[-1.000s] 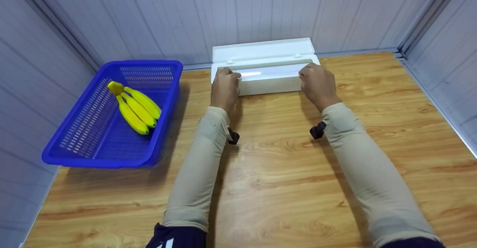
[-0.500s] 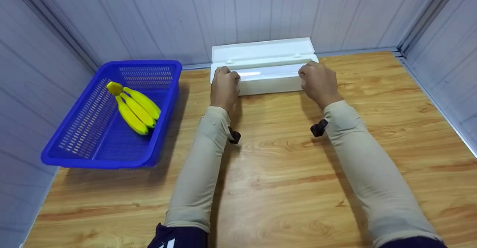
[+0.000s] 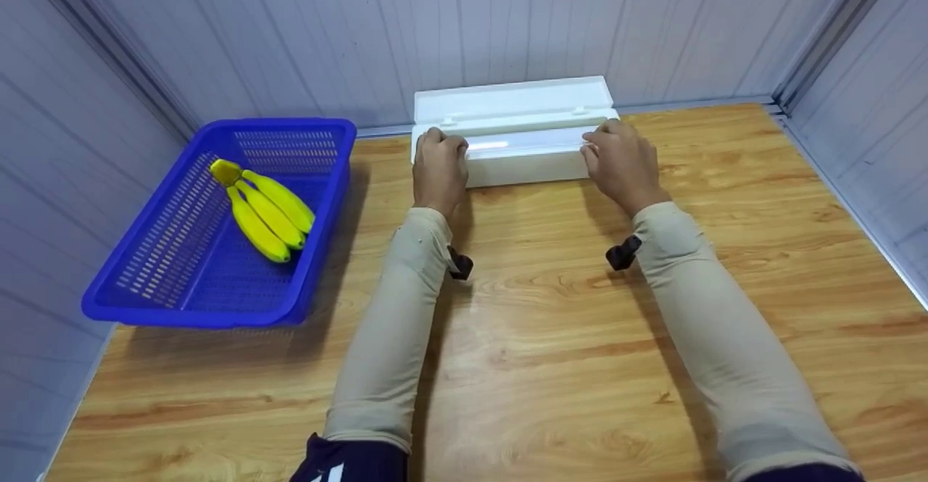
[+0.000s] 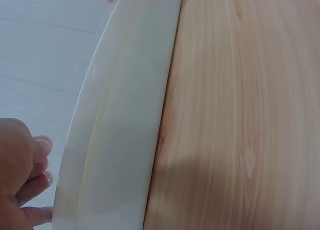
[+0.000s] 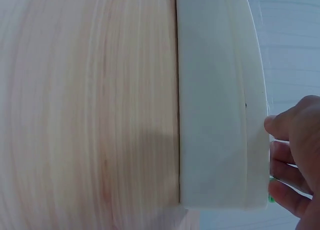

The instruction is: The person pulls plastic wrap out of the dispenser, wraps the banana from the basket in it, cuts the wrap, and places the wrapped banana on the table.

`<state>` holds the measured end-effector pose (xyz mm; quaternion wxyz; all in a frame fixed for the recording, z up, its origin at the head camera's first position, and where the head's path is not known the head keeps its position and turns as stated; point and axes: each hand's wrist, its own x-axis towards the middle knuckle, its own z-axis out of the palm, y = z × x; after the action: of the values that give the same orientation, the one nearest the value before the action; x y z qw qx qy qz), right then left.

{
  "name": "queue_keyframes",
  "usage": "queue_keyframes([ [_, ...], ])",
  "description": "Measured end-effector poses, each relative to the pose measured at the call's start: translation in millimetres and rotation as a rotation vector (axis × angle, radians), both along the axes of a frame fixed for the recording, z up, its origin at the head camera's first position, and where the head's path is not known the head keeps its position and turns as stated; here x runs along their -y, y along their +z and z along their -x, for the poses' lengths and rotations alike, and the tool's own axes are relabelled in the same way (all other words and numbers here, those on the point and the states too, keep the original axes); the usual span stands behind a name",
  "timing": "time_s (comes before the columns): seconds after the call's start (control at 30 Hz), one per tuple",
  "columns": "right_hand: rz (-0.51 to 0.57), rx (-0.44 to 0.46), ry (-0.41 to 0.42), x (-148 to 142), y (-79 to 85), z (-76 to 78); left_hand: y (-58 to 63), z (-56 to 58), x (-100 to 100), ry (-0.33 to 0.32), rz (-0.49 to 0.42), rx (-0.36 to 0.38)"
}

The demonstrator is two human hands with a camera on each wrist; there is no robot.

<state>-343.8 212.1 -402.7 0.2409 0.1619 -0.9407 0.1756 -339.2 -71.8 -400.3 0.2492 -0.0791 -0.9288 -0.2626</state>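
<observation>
A long white box [image 3: 529,172] with a raised lid [image 3: 515,98] stands at the back of the table. Across its opening lies shiny clear plastic film [image 3: 525,143], which looks like cling film. At the box's left end, my left hand [image 3: 440,170] pinches the film's edge between thumb and bent fingers. My right hand [image 3: 623,163] is at the right end, thumb and forefinger slightly apart. In the right wrist view, its thumb [image 5: 276,125] touches the box's upper edge and its other fingers bend loosely behind. A small green piece [image 5: 272,190] shows beside those fingers.
A blue plastic basket [image 3: 196,317] stands on the left side of the wooden table [image 3: 536,366], with a bunch of yellow bananas [image 3: 268,214] inside. White panel walls [image 3: 500,25] enclose the back and both sides.
My right thumb has parted from the forefinger, with the hand slightly lower at the box's right end. The left hand keeps its pinch. Box and basket stay put.
</observation>
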Motion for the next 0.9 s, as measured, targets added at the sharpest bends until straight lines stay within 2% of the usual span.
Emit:
queue_keyframes([
  [0.2, 0.008, -0.007, 0.042, -2.8, 0.4, 1.1, 3.4, -0.5, 0.4, 0.005, -0.046, -0.004],
  [0.43, 0.058, -0.068, 0.074, -4.5, -4.3, 0.4, 2.7, -1.5, -0.9, 0.006, -0.062, 0.017],
  [0.9, 0.231, -0.145, 0.073, -5.4, -8.9, -2.9, 0.5, -2.5, 3.7, -0.013, -0.118, -0.021],
])
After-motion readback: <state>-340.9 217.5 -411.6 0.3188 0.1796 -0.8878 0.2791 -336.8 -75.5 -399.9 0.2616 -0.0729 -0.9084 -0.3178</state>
